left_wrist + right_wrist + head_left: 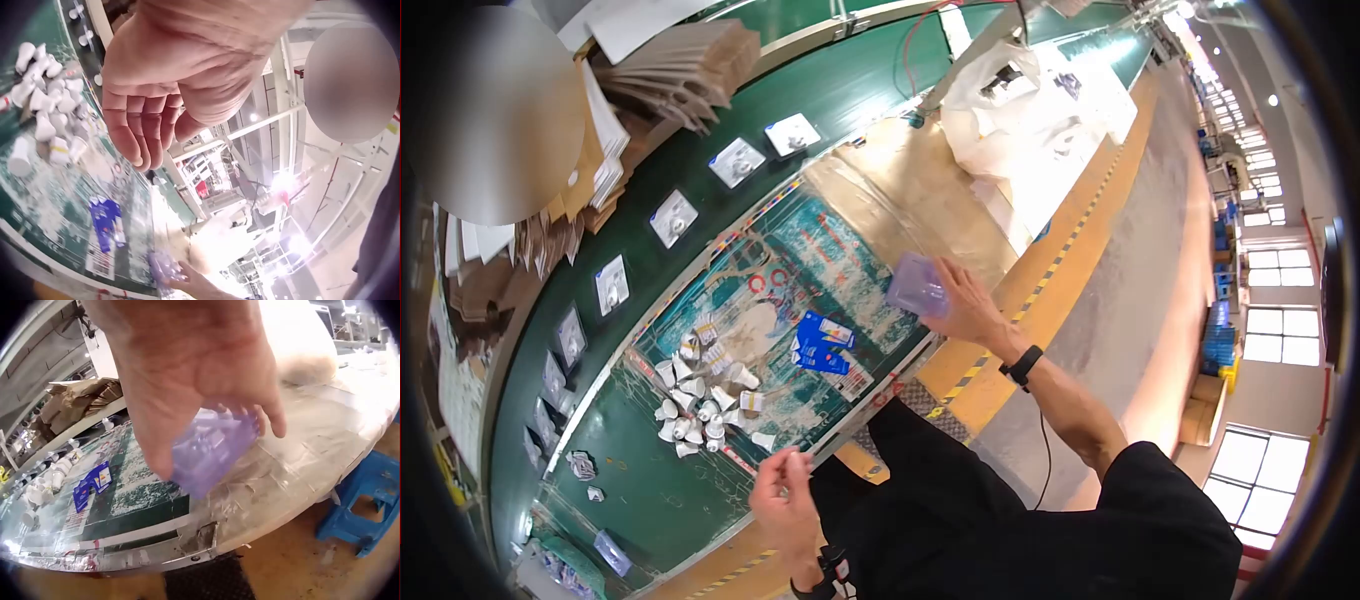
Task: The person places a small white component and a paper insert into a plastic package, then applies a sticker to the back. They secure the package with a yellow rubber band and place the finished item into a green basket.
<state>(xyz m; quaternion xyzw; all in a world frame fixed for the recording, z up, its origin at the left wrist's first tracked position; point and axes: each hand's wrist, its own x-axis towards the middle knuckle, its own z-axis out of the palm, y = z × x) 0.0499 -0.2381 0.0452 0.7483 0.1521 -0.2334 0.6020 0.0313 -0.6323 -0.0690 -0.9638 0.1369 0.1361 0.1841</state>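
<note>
My right hand [968, 305] grips a clear, purple-tinted plastic blister shell [915, 282] over the right part of the table. In the right wrist view, the thumb is on one side of the shell [212, 450] and the fingers are on the other. My left hand [785, 500], empty with its fingers loosely bent, hovers by the table's front edge. Nearest to it lies a pile of white, bulb-shaped pieces [690, 388], some with printed labels. Several blue printed cards [822, 345] lie between the pile and my right hand.
Behind the table, a green conveyor belt [655, 270] carries a row of blister packs [673, 218]. Stacked cardboard sheets [685, 70] stand beyond it. A large whitish plastic bag [990, 120] sits at the far right of the table. A blue stool [359, 506] stands below the table edge.
</note>
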